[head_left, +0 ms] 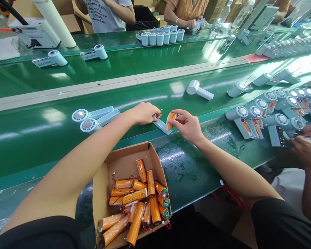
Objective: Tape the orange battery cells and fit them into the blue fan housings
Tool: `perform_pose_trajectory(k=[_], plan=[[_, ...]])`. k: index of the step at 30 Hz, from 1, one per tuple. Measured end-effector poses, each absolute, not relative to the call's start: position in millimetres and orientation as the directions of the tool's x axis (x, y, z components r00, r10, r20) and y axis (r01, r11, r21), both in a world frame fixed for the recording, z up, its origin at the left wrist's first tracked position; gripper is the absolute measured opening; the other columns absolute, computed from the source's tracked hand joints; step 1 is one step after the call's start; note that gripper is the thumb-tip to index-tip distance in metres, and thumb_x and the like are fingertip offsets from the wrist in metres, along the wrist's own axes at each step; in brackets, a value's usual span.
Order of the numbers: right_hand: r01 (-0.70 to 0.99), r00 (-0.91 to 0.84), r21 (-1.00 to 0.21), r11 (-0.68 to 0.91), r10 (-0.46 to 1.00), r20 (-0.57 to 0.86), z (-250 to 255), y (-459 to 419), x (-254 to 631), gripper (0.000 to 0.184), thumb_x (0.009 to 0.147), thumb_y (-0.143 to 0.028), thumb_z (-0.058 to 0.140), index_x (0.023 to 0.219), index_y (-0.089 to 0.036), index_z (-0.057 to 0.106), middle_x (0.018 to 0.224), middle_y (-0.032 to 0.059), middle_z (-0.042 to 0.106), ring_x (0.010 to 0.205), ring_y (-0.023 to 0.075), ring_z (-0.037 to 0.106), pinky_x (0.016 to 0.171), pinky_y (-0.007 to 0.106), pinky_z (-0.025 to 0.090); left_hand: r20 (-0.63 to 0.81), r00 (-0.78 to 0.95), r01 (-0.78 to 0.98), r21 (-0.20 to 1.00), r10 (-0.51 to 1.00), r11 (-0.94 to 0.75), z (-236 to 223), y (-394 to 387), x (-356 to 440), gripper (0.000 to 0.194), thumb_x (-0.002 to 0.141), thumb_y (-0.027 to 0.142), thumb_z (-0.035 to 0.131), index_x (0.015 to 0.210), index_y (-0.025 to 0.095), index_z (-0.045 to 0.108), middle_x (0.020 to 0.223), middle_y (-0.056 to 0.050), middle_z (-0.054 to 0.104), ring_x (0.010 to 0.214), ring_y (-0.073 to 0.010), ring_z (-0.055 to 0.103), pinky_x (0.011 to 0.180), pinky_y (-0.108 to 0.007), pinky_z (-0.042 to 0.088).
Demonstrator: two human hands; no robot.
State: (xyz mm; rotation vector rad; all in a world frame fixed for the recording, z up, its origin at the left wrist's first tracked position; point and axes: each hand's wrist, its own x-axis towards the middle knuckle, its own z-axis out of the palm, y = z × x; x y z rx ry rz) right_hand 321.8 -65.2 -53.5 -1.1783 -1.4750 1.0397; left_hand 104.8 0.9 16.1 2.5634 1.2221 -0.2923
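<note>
The right hand (186, 125) pinched the cell (172, 121) near-upright beside the slanting casing (162, 127)'s near end; the left hand (145, 113) gripped the far end.

Green belt (41, 141) on my line, two lanes split by a pale strip (124, 80).
My lane (155, 90): two light-blue fan units (89, 125) left of centre, a third unit (194, 87) right of centre, further units (237, 90) at right. Far lane (145, 57): two more units (58, 58), upper left.
</note>
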Motion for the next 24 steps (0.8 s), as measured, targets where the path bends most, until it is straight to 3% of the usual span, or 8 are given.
perform_pose_trajectory(k=[7,13,16,19,24], plan=[[0.548,-0.138,-0.760,0.349,0.934,0.330,-54.0,-72.7,331.1,0.038,0.089,-0.044,0.076,0.120,-0.021,0.076,0.085,0.0033,0.081,0.079,0.0230,0.080,0.077,0.035,0.065,-0.294,0.641,0.763,0.152,0.709,-0.628,12.0,5.6,113.3,0.019,0.093,0.033,0.059,0.104,0.026,0.074,0.114,0.001,0.079,0.104,-0.0190,0.070,0.082,-0.026,0.046],[0.826,-0.245,-0.402,0.395,0.894,0.375,-47.9,-75.6,337.0,0.035,0.095,-0.039,0.070,0.126,-0.023,0.073,0.090,0.0047,0.083,0.080,0.0240,0.079,0.070,0.030,0.057,-0.276,0.664,0.746,0.189,0.695,-0.638,7.5,11.6,119.3,0.019,0.090,0.030,0.063,0.105,0.027,0.074,0.105,0.000,0.079,0.099,-0.0192,0.071,0.078,-0.027,0.044],[0.891,-0.344,-0.201,0.408,0.894,0.288,-36.7,-75.9,332.9,0.034,0.100,-0.038,0.064,0.129,-0.024,0.070,0.092,0.0057,0.083,0.078,0.0240,0.078,0.063,0.027,0.048,-0.272,0.663,0.748,0.196,0.698,-0.634,10.0,11.3,123.1,0.020,0.091,0.028,0.063,0.106,0.026,0.075,0.104,-0.001,0.079,0.098,-0.0201,0.071,0.079,-0.028,0.045],[0.912,-0.404,-0.032,0.408,0.910,0.095,-20.6,-76.3,322.4,0.031,0.104,-0.036,0.059,0.131,-0.025,0.068,0.099,0.0071,0.083,0.080,0.0259,0.076,0.061,0.029,0.042,-0.267,0.646,0.763,0.219,0.715,-0.608,13.2,9.9,126.4,0.019,0.092,0.028,0.063,0.106,0.026,0.075,0.103,-0.001,0.079,0.099,-0.0202,0.071,0.080,-0.028,0.045],[0.908,-0.403,0.069,0.414,0.906,-0.131,-3.1,-72.7,303.3,0.041,0.108,-0.040,0.050,0.146,-0.027,0.059,0.108,0.0097,0.082,0.088,0.0284,0.076,0.068,0.031,0.045,-0.235,0.611,0.785,0.300,0.756,-0.542,11.8,11.4,130.9,0.021,0.093,0.024,0.061,0.110,0.025,0.074,0.107,0.000,0.079,0.100,-0.0188,0.070,0.084,-0.026,0.045]])
